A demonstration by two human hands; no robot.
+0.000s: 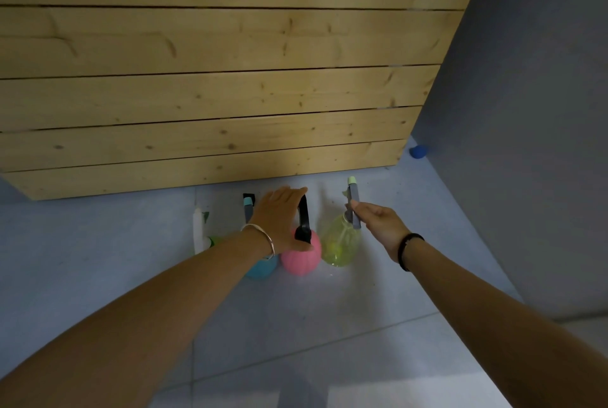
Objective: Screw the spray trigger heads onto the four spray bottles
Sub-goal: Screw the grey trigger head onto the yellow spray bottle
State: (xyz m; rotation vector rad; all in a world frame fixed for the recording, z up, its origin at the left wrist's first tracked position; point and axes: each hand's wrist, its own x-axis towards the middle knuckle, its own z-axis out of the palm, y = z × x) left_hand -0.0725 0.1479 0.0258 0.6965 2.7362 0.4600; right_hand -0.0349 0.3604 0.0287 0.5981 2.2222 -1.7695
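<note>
Several spray bottles stand in a row on the grey floor before a wooden plank wall. My left hand [279, 220] is closed around the black trigger head [303, 220] atop the pink bottle [301, 256]. My right hand [378, 221] grips the grey trigger head [353, 202] with a pale green nozzle, on the clear yellow-green bottle [340, 241]. The blue bottle [261, 267] is largely hidden behind my left wrist; its grey head with a teal tip [248, 208] shows above. At far left a green bottle [213, 240] carries a white head [198, 233].
The wooden plank wall [214, 95] rises right behind the bottles. A grey wall [526, 144] closes off the right side. A small blue object [418, 151] lies in the corner by that wall. Grey floor tiles [329, 325] stretch toward me.
</note>
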